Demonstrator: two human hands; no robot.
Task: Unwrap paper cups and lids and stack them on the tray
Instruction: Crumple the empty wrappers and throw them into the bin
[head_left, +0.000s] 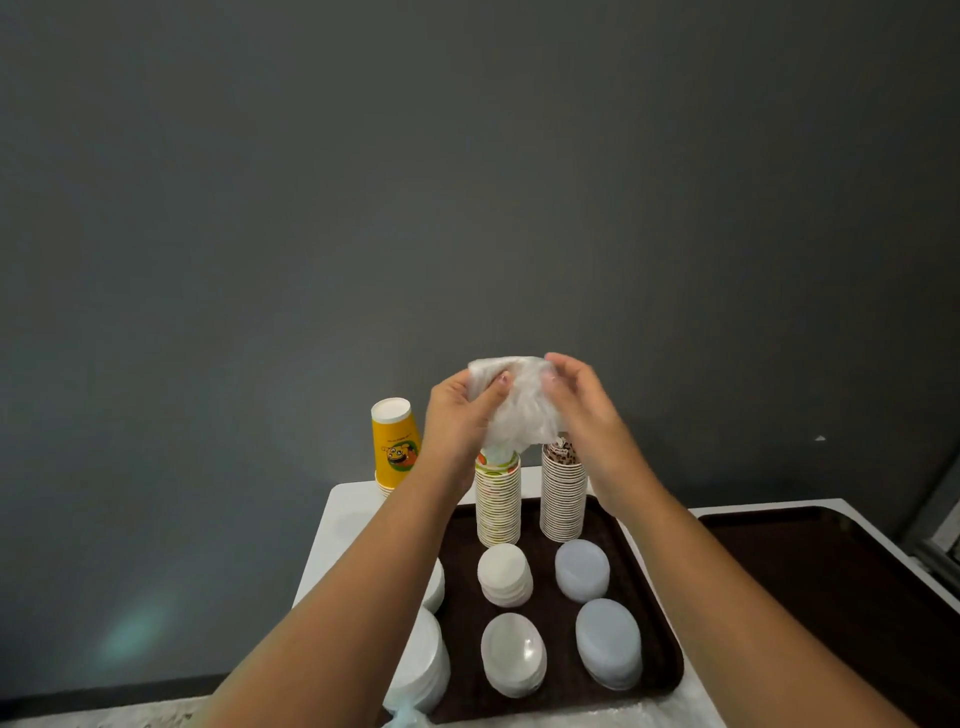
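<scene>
Head view: both hands are raised above the tray (670, 649), gripping a bunched clear plastic wrap (519, 405). The left hand (457, 415) has its fingers and thumb curled round the wrap's left side; the right hand (582, 400) pinches the wrap's upper right edge. The wrap's lower end narrows onto the top of a patterned cup stack (497, 499), which stands upright at the tray's far edge, so the sleeve looks nearly off, though whether it still clings to the top cup is hard to tell.

Just right of that stack, also on the tray, stands a brown cup stack (562, 493). Nearer than both, four lid piles (506, 574) sit on the tray. More white lids (423, 660) lie at the tray's left rim, partly hidden by the forearm. Beyond the tray's far left corner, on the counter (343, 519), sits a yellow cup (396, 441), upside down.

The wrap is thin, soft and probably slippery, so a gathered handful holds it best. The cups are light and the stack tall; a sideways tug could topple it, so pulling straight up seems wise.
</scene>
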